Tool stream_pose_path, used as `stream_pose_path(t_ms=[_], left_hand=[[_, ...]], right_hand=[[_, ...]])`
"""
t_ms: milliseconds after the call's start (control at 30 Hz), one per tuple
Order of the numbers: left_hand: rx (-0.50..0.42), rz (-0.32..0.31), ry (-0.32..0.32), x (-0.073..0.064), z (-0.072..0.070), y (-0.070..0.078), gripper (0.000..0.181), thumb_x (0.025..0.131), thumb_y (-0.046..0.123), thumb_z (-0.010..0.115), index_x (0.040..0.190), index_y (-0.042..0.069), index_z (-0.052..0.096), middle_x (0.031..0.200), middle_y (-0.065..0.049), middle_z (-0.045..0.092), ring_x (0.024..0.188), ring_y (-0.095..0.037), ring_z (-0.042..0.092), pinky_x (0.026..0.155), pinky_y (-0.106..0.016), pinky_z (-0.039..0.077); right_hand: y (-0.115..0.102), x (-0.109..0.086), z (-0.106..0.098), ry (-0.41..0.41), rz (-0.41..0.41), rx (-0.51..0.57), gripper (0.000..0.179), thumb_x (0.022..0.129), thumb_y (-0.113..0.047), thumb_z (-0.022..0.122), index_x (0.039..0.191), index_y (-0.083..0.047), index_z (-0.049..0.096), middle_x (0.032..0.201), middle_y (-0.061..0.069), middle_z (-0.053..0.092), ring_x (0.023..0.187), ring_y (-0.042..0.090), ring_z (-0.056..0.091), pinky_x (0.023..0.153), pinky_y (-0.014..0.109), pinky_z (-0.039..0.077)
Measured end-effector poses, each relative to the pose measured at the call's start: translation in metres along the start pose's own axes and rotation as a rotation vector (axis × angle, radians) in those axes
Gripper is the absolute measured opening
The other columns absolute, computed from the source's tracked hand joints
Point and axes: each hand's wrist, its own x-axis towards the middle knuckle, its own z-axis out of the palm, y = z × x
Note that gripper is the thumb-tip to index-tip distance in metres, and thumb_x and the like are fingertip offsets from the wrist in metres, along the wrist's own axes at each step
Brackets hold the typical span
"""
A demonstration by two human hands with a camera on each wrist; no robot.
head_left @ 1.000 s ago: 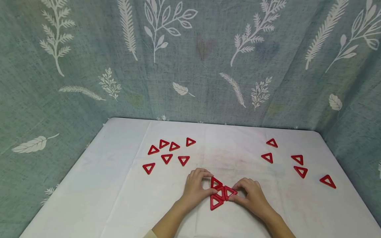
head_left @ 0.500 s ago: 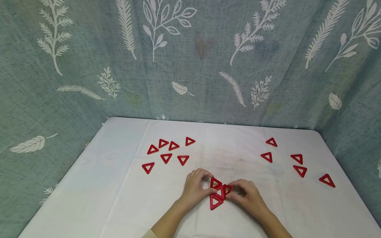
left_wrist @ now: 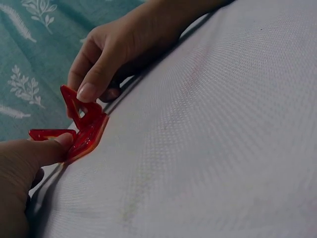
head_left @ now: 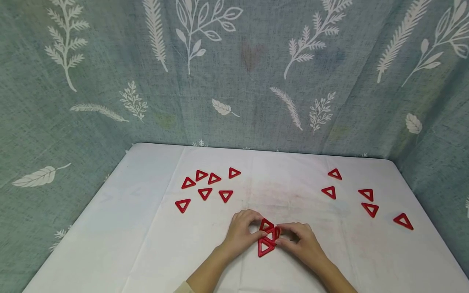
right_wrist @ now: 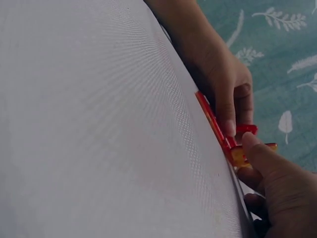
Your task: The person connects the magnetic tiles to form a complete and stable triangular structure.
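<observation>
No brand, label or writing can be read on anything here. Both hands meet near the front middle of the white tabletop (head_left: pixel 110 228), working on a small cluster of red triangle frames (head_left: pixel 266 238) joined edge to edge. I count four pieces in that cluster, though the hands hide parts of it. One piece (left_wrist: pixel 74 101) is tilted up off the cloth rather than lying flat, as the left wrist view shows.

The left hand (head_left: pixel 239 232) has its fingers (head_left: pixel 253 215) curled over the cluster's 10 o'clock side, thumb and fingertip pinching the piece there. The right hand (head_left: pixel 302 241) comes in from 4 o'clock, its fingers bent and pinching the tilted piece at the cluster's 3 o'clock side.

Loose triangles of the same red lie flat elsewhere. At 11 o'clock from the hands sits a group of seven (head_left: pixel 205 185), close together but mostly apart. At 2 o'clock lie five more (head_left: pixel 366 195), spread wider, the outermost (head_left: pixel 403 221) near the right edge.

A green curtain with white leaf prints (head_left: pixel 234 73) hangs behind and to both sides of the tabletop.
</observation>
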Motion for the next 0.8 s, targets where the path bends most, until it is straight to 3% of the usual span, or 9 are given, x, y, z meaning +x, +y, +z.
stream_pose_path(t_ms=[133, 500, 800], left_hand=[[0.031, 0.038, -0.015, 0.0000, 0.0007, 0.0003, 0.027, 0.070, 0.022, 0.082, 0.094, 0.016, 0.070, 0.098, 0.007, 0.063, 0.096, -0.011, 0.054, 0.088, -0.035, 0.038], [0.090, 0.231, -0.010, -0.0013, 0.0018, -0.0059, 0.015, 0.077, 0.027, 0.078, 0.089, 0.019, 0.076, 0.102, 0.007, 0.062, 0.096, -0.010, 0.052, 0.083, -0.031, 0.039], [0.116, 0.235, -0.053, -0.0003, 0.0009, -0.0021, 0.018, 0.080, 0.031, 0.074, 0.094, 0.021, 0.077, 0.104, 0.007, 0.062, 0.098, -0.010, 0.051, 0.085, -0.032, 0.039]], right_hand=[[-0.0004, -0.0007, 0.0004, 0.001, -0.002, 0.007, 0.041, 0.064, -0.020, 0.085, 0.102, -0.013, 0.071, 0.088, -0.014, 0.067, 0.071, 0.000, 0.052, 0.070, 0.020, 0.031], [-0.0005, 0.0018, 0.0047, 0.016, -0.079, 0.017, 0.034, 0.069, -0.013, 0.081, 0.102, -0.013, 0.071, 0.083, -0.009, 0.067, 0.066, 0.001, 0.051, 0.066, 0.022, 0.031], [0.0005, 0.0008, 0.0031, 0.015, -0.077, 0.009, 0.030, 0.071, -0.012, 0.080, 0.099, -0.014, 0.072, 0.082, -0.010, 0.065, 0.066, 0.000, 0.049, 0.068, 0.022, 0.032]])
